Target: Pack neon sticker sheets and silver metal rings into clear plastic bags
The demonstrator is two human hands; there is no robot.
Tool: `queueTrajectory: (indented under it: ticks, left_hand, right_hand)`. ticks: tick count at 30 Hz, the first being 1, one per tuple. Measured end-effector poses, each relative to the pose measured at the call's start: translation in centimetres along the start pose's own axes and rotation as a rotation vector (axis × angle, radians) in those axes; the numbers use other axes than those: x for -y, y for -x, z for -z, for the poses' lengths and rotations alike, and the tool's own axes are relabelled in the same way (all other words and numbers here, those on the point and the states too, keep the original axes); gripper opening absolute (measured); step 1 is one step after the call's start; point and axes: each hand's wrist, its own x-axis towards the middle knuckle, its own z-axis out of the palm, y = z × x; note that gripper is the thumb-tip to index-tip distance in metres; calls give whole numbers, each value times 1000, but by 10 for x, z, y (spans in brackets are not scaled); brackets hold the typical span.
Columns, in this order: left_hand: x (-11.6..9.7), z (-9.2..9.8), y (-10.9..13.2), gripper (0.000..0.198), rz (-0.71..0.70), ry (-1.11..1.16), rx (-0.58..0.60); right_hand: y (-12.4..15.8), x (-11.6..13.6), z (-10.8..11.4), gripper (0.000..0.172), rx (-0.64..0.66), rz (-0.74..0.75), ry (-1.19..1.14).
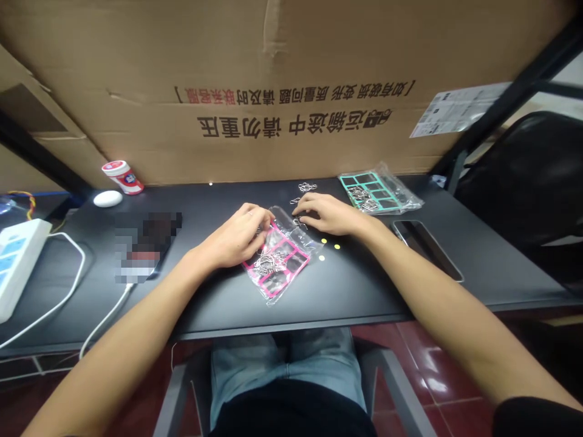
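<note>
The left hand is curled at the edge of a pink-framed plastic bag, though any hold cannot be made out. The right hand is held half open, nothing visibly gripped, by loose metal rings on the table, which could be scattered by a careless brush.

We have a black desk pushed against a large cardboard box printed with Chinese text. Near its far left corner we find a red-and-white bottle beside a white oval object, and further left a white power strip with a white cable. To our right lie a smartphone and, past the desk, a black chair
</note>
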Motion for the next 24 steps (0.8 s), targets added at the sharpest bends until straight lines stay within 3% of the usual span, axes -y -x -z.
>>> queueTrajectory:
  ticks: [11, 20, 24]
  left_hand:
    - [3, -1, 0, 5, -5, -6, 11]
    - [4, 0, 0, 4, 1, -6, 18]
    - [2, 0, 0, 5, 9, 2, 27]
  right_hand:
    - [0, 5, -1, 11, 28, -48, 210]
    - [3, -3, 11, 17, 47, -63, 109]
    - [5, -10, 12, 10, 84, -79, 127]
